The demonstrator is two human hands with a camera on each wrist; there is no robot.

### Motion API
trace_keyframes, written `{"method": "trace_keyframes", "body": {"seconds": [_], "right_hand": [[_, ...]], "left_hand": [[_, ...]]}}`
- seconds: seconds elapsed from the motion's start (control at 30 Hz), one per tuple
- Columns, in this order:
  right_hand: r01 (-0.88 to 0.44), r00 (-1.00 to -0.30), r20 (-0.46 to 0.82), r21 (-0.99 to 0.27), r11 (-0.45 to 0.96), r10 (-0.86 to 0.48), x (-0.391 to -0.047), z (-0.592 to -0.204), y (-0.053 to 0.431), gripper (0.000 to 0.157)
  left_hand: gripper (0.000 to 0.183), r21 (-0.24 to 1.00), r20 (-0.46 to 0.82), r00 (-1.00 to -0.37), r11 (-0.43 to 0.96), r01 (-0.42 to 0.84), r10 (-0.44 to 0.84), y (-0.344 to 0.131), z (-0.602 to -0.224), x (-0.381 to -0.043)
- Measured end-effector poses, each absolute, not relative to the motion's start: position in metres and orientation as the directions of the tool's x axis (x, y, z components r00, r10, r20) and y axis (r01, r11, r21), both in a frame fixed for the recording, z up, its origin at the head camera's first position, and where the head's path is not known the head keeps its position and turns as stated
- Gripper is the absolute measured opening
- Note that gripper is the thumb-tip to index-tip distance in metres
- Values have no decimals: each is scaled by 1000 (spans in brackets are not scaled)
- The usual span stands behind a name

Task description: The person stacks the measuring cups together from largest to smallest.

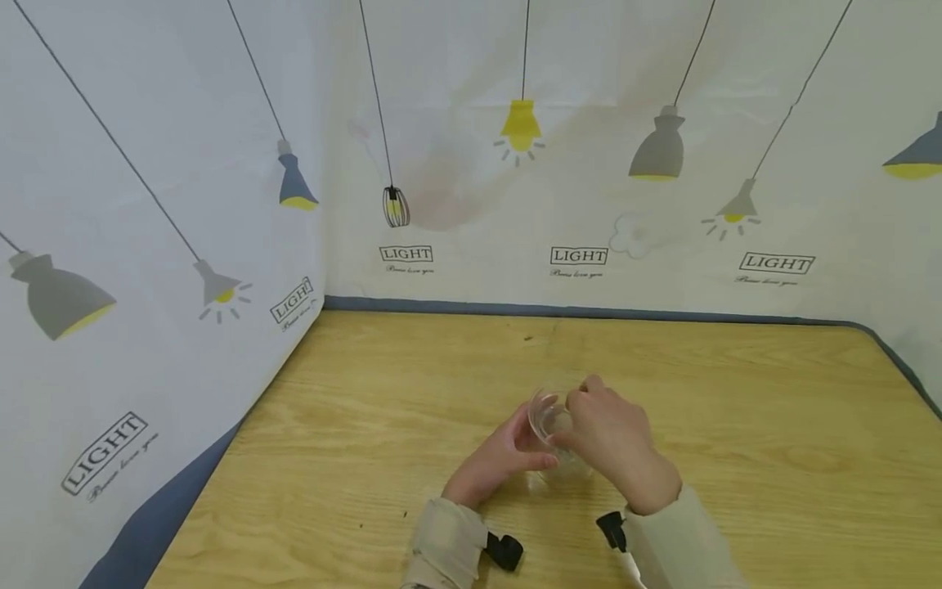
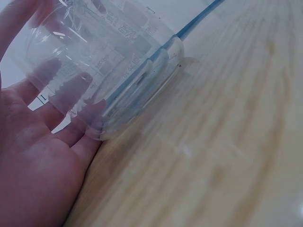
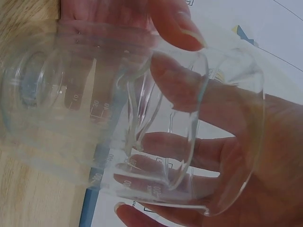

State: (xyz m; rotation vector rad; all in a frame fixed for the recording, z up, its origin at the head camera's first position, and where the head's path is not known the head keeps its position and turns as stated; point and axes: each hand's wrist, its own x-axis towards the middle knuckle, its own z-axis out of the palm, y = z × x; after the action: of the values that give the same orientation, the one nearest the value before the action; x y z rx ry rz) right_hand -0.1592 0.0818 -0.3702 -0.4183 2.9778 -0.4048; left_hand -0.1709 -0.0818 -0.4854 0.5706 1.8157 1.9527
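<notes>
A nest of clear beakers point(image 1: 545, 415) with printed volume marks sits upright low over the table, mouth up. My left hand point(image 1: 495, 458) curls around its left side, the thumb across the near side; in the left wrist view its fingers show through the clear wall point(image 2: 113, 52), the rounded bases close over the wood. From the right, my right hand point(image 1: 609, 433) reaches over the mouth with bent fingers and pinches an inner beaker at its rim. In the right wrist view, the overlapping clear walls point(image 3: 106, 142) and marks show in front of its fingers.
The wooden table point(image 1: 353, 409) stretches around both hands. A pale cloth point(image 1: 471, 164) printed with hanging lamps rises along its back and left sides, with a blue-grey band point(image 1: 589, 312) at the foot. Black straps point(image 1: 504, 552) hang by the wrists.
</notes>
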Motion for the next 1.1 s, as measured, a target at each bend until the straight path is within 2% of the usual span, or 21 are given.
{"method": "trace_keyframes", "body": {"seconds": [0.37,1.1], "right_hand": [[-237,-958,-87,-290,927,-272,-159,-370,83,41],[-245,-957,-89,-262,933,-276,-159,-370,81,43]], "left_hand": [[73,998,0,-822,-57,-39,569,-82,-457,-159],[75,996,-1,-818,-68,-49,576,-84,-463,-162]]}}
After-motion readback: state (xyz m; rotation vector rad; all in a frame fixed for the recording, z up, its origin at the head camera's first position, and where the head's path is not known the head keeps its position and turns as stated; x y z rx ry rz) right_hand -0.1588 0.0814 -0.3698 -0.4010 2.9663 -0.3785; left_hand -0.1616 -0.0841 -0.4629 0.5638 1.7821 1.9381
